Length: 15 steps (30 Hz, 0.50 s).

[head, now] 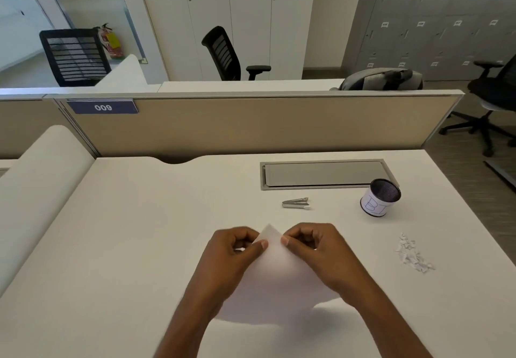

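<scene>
Paper sheet [279, 279], plain white, is hanging in the lower centre of the frame. A shadow under its near edge suggests it is being held slightly off the pale surface [139, 232]. Its top corner is pointing away from the person.

The left hand [237, 246] is pinching the sheet's upper left edge between thumb and curled fingers. The right hand [310, 243] is pinching the upper right edge the same way. The two thumbs are sitting close together just below the corner, a grip that looks suited to tearing off a small piece.

A loose pile of tiny paper scraps [413, 254] is lying on the surface at the right of the frame, well apart from the hands. It looks like the place where torn bits are being gathered.

Toward the upper right, a black mesh cup [381, 200] is standing upright, wrapped in a white label with hand-drawn letters. Nothing is showing above its rim, and its inside is too dark to tell if anything is lying within. A small metal stapling tool [296, 202] is lying between the cup and the hands. Behind it, a grey cable hatch [324, 173] is sitting closed in the surface.
</scene>
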Available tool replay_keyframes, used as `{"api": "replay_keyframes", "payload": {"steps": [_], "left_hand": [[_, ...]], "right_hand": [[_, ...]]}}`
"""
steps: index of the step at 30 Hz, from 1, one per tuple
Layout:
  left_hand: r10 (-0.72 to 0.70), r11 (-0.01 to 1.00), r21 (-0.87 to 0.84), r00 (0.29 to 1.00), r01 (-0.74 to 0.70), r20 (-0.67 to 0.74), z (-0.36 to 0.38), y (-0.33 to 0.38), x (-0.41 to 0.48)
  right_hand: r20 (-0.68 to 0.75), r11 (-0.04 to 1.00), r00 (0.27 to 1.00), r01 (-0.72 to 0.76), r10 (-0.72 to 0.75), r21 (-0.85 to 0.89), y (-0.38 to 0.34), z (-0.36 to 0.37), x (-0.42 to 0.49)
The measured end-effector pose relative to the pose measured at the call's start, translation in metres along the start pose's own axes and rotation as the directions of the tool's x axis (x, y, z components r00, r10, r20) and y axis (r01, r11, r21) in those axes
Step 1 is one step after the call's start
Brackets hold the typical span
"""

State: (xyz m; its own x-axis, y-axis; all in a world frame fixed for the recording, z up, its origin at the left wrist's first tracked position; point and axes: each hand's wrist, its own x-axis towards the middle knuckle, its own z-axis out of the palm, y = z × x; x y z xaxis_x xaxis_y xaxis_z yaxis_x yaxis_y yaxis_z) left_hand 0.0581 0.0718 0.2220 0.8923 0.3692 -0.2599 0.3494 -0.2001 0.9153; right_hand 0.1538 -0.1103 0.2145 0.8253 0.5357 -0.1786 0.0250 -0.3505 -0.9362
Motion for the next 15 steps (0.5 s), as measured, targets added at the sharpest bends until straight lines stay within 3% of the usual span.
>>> {"api": "replay_keyframes", "payload": {"steps": [3, 9, 12, 15], "left_hand": [[-0.157, 0.980, -0.119, 0.988, 0.157, 0.010, 0.002, -0.027, 0.013], [-0.267, 0.957, -0.117, 0.964, 0.264, -0.011, 0.003, -0.083, 0.055], [-0.284, 0.958, -0.053, 0.957, 0.281, -0.051, 0.007, -0.100, 0.074], [-0.310, 0.950, -0.072, 0.947, 0.305, -0.081, 0.010, -0.111, 0.086]], "right_hand": [[-0.043, 0.995, 0.994, -0.102, 0.102, 0.008, 0.035, -0.002, 0.037], [-0.260, 0.896, 0.964, -0.164, 0.057, -0.412, 0.116, -0.017, 0.146], [-0.211, 0.757, 0.976, -0.172, 0.046, -0.630, 0.138, -0.019, 0.184], [-0.078, 0.641, 0.997, -0.059, -0.001, -0.765, 0.158, -0.015, 0.211]]}}
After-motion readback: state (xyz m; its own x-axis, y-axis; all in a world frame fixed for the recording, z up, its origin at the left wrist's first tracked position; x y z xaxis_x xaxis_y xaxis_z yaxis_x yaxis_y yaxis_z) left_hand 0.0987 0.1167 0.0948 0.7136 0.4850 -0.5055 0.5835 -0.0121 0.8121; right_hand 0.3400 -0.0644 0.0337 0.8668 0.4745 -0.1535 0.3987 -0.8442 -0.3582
